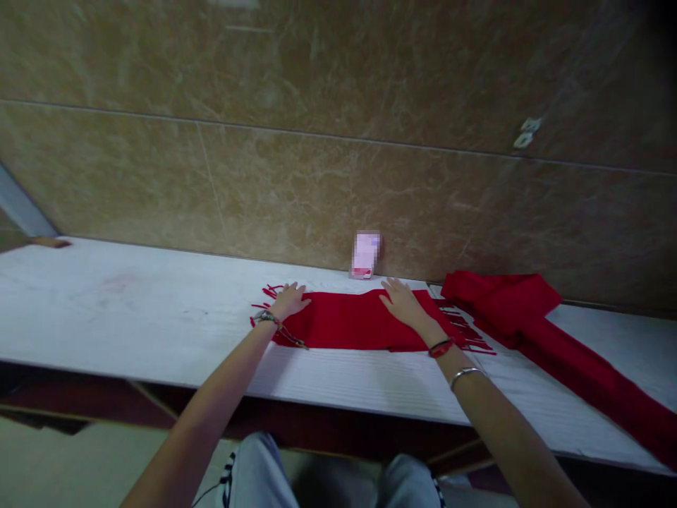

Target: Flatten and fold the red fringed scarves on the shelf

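Note:
A red fringed scarf lies flat across the white tabletop in front of me, folded into a band with tassels at both ends. On its left end rests my left hand, palm down, fingers spread near the tassels. Toward the right end, my right hand presses flat on the cloth with its fingers apart. Just right of the right-hand tassels lies another long red cloth, bunched at the wall and trailing off to the right edge.
A pixelated pink card or phone leans against the brown tiled wall. The white tabletop runs along the wall. Wall sockets sit at the upper right. A small brown piece lies at the far left.

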Demonstrator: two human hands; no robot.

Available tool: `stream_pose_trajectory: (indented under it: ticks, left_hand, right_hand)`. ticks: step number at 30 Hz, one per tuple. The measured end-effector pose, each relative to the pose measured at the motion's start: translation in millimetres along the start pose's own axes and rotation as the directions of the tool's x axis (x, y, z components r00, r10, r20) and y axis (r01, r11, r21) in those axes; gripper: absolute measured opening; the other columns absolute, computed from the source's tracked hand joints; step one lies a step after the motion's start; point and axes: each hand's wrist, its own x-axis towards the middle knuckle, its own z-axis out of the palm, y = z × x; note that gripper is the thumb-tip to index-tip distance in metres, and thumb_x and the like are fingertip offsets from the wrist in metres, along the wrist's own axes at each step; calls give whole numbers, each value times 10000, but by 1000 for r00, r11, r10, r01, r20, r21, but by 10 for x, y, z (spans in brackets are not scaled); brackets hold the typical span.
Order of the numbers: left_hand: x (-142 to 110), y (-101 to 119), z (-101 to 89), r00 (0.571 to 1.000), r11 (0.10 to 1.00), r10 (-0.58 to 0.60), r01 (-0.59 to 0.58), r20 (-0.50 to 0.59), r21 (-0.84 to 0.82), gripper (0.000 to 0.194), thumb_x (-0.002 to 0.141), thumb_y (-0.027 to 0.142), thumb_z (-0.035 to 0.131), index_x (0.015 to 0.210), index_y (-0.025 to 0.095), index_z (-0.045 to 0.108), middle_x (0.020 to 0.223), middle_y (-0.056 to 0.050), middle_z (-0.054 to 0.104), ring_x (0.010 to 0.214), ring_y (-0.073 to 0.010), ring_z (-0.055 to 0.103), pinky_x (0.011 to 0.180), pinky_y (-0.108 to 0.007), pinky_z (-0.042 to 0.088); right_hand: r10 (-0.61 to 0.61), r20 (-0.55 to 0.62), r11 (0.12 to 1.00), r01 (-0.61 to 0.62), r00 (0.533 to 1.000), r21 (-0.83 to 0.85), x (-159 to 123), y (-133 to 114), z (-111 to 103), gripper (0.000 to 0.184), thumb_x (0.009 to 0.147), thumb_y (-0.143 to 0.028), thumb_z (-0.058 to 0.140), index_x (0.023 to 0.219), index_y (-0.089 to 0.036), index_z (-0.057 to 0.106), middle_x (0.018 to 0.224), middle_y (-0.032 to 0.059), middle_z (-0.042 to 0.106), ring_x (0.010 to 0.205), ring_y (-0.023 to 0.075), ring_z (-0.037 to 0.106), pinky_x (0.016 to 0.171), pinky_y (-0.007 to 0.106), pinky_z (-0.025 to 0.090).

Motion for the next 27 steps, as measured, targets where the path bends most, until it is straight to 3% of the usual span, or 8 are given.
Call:
stream_pose_trajectory:
  ticks: [3, 6, 8, 15, 19, 21, 25, 27]
  left_hand:
    - [66, -437, -164, 997, 998, 38, -35, 64, -52, 420, 743, 376, 538, 1084, 132, 566, 1057, -109, 619, 1012, -230, 536, 856, -285, 396]
    - [106, -619, -174, 993, 987, 89, -77, 81, -141, 335, 719, 381, 546, 928, 127, 612, 828, -58, 647, 798, -183, 574, 719, -246, 423]
    - [108, -656, -148, 988, 970, 138, -120, 75, -213, 257, 694, 366, 565, 788, 130, 607, 737, -30, 616, 719, -159, 550, 670, -238, 415]
    - [-8, -563, -219, 966, 831, 255, -200, 37, -519, 322, 834, 457, 344, 871, 167, 480, 743, 24, 538, 655, -93, 493, 599, -204, 404]
    - [-96, -516, -316, 920, 669, 324, -57, 222, -741, 348, 727, 443, 566, 937, 192, 450, 761, 35, 552, 628, -88, 499, 540, -189, 367]
    - [-114, -548, -362, 910, 666, 323, -23, 260, -746, 405, 621, 380, 681, 907, 184, 472, 781, 34, 559, 655, -96, 509, 558, -198, 374]
    - [-127, -762, -502, 948, 730, 255, -57, 193, -681, 365, 562, 311, 721, 836, 154, 537, 752, 25, 559, 658, -102, 511, 590, -216, 388]
    - [-130, -906, -586, 994, 745, 103, -64, 20, -664, 336, 644, 329, 662, 905, 148, 551, 738, 9, 562, 624, -100, 506, 566, -220, 385]
  right_hand:
    - [-217, 13, 960, 211, 976, 183, 338, -687, 5, 422, 878, -300, 376, 1242, -105, 468, 1322, 151, 441, 1236, 216, 368, 1023, 392, 290]
    - [-236, 67, 942, 212, 969, 259, 505, -1272, 175, 454, 871, -302, 405, 1279, -104, 418, 1340, 153, 418, 1257, 228, 334, 1022, 423, 275]
    - [-199, 108, 946, 162, 974, 282, 514, -1480, 340, 469, 871, -305, 410, 1299, -112, 387, 1348, 156, 407, 1260, 241, 327, 1017, 463, 260]
    - [-67, 63, 925, 39, 996, 377, 476, -1518, 586, 487, 868, -268, 390, 1329, -130, 316, 1334, 146, 413, 1242, 221, 330, 1019, 455, 217]
    - [-37, -11, 934, 39, 999, 354, 518, -1522, 514, 340, 837, -175, 431, 1170, -134, 483, 1126, 128, 540, 1070, 214, 456, 965, 396, 294]
    - [-30, -23, 948, 36, 999, 316, 528, -1519, 491, 218, 826, -146, 445, 1011, -136, 559, 1022, 119, 558, 973, 211, 486, 912, 358, 342]
    - [-26, -4, 965, 26, 1000, 263, 527, -1497, 492, 134, 830, -152, 464, 925, -140, 557, 981, 114, 543, 913, 209, 489, 845, 321, 377]
    - [-30, 11, 968, 26, 999, 250, 525, -1489, 500, 137, 835, -159, 466, 940, -134, 550, 995, 117, 535, 916, 209, 487, 839, 316, 378]
